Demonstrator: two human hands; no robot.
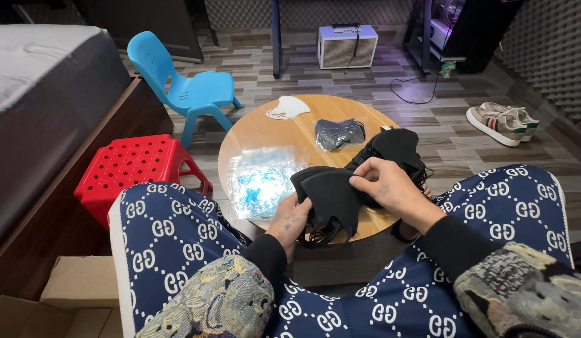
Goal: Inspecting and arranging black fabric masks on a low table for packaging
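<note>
Both of my hands hold a black cloth face mask (pixel 331 197) over the near edge of a small round wooden table (pixel 256 133). My left hand (pixel 291 220) grips its lower left side, with the ear loops dangling below. My right hand (pixel 383 184) pinches the upper right edge. More black masks (pixel 397 148) lie piled just behind my right hand. A clear plastic bag of blue items (pixel 260 180) lies on the table left of my hands.
A dark mask in a clear wrapper (pixel 339 133) and a white mask (pixel 288 107) lie farther back on the table. A red plastic stool (pixel 134 164), a blue child's chair (pixel 184 87), a bed, cardboard boxes, a small amplifier (pixel 346 46) and shoes (pixel 502 122) surround it.
</note>
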